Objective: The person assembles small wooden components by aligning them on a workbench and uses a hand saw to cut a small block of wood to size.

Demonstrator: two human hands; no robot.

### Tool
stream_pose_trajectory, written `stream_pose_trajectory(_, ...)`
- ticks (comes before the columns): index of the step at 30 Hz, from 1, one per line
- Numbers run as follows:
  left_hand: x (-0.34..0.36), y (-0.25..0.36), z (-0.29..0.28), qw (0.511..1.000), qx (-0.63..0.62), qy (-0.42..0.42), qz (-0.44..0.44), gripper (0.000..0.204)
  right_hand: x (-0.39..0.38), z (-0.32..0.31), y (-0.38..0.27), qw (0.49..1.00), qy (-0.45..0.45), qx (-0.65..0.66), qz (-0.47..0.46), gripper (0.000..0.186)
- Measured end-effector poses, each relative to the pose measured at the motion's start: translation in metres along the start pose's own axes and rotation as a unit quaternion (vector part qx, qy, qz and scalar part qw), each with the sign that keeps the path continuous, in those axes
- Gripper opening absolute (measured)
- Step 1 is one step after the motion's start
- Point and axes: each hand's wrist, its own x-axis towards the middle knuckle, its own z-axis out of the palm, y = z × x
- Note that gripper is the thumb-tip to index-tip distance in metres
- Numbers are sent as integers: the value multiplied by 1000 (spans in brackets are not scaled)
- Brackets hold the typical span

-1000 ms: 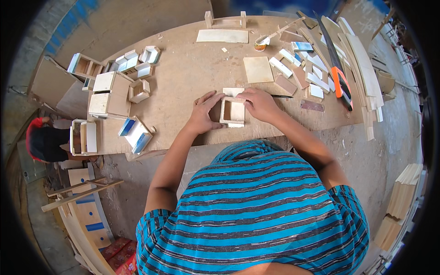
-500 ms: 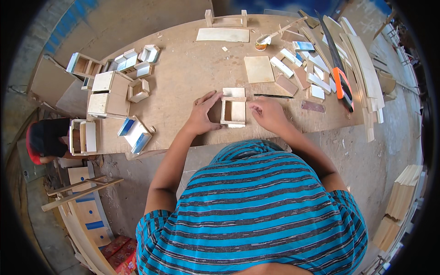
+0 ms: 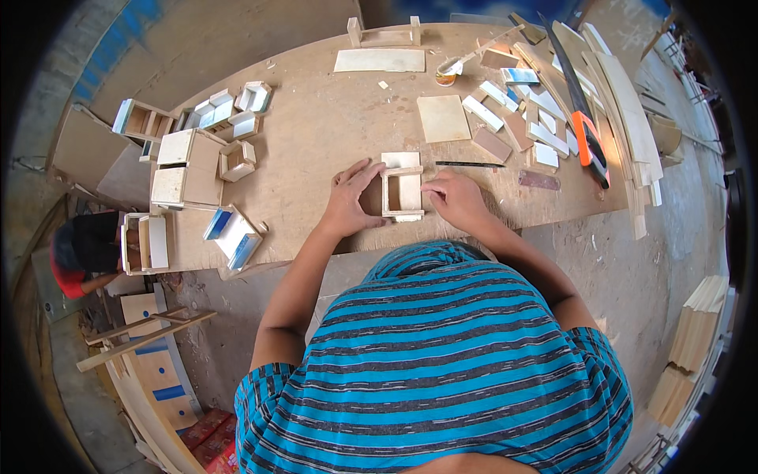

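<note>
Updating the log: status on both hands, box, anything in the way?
Left hand curved around box from left; right hand at its right edge. Box on table, open side up. Dark stick beyond right hand, seemingly not blocking.

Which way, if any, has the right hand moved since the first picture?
Yes, toward the striped shirt: the right hand, which covered the left end of the slim dark strip, is now on its near side.
</note>
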Motion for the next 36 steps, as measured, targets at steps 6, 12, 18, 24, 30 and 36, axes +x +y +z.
stream_pose_trajectory(6,0,-2,1,1000,-2,7,14,102,4,-6,-10,999,34,11,36,36)
stream_pose_trajectory(12,-1,-2,2,1000,-3,6,6,99,17,-5,-6,999,26,31,-20,34)
stream_pose_trajectory(18,-1,1,-1,1000,-16,7,8,93,20,0,-3,999,10,34,-8,24)
stream_pose_trajectory(24,-4,-7,-2,999,-31,9,31,93,20,2,-6,1000,3,28,-12,21)
stream_pose_trajectory(30,-4,-9,-1,999,-24,-6,28,93,18,2,-4,999,-3,36,-12,20)
stream_pose_trajectory(36,-3,-10,-2,999,-46,-16,19,96,16,5,1,999,8,37,-20,20)
